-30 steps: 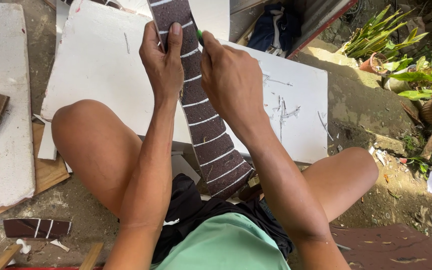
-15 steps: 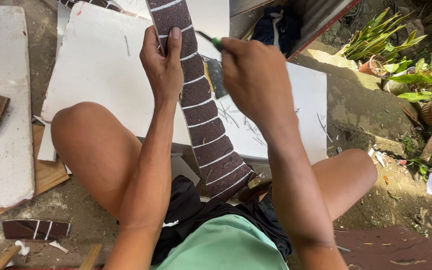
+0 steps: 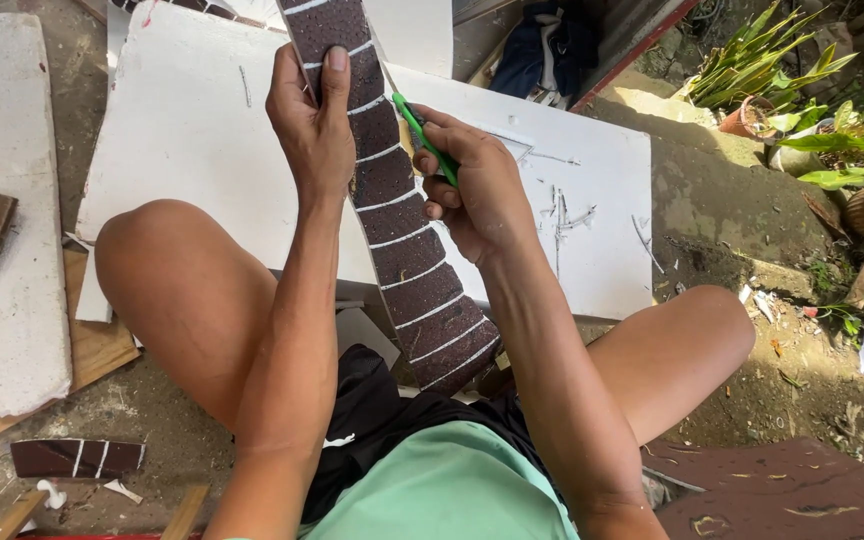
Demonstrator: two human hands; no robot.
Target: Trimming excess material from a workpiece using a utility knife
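Brick-pattern strip held at the top, cutter against its right edge

Strip first, since everything else sits around it: we've got a long dark-brown strip (image 3: 392, 200) with white lines that make it look like brickwork, running from the top of the view down between our knees, tilted a bit so its lower end lands closer to our right thigh. Our left hand (image 3: 314, 130) is wrapped around it near the upper end, thumb laid flat on the face and the other fingers round the back, so it's a full closed grip on the strip. Most of the strip hangs below that grip; only a short bit pokes out above it.

Our right hand (image 3: 477, 190) sits just right of the strip, a little lower than the left hand, fist closed around a green cutter (image 3: 424, 140). The cutter's tip points up and left and meets the strip's right edge just below the left hand's thumb. Can't really make out the blade itself.

Behind the strip lies a big white foam board (image 3: 182, 150) with scratch marks on the part right of the strip. Far left of the strip there's a narrow white foam plank (image 3: 12, 210) on the ground, and down left of the strip's lower end, a small offcut (image 3: 77, 457) of the same brick pattern. Potted plants (image 3: 832, 110) are well off to the right.
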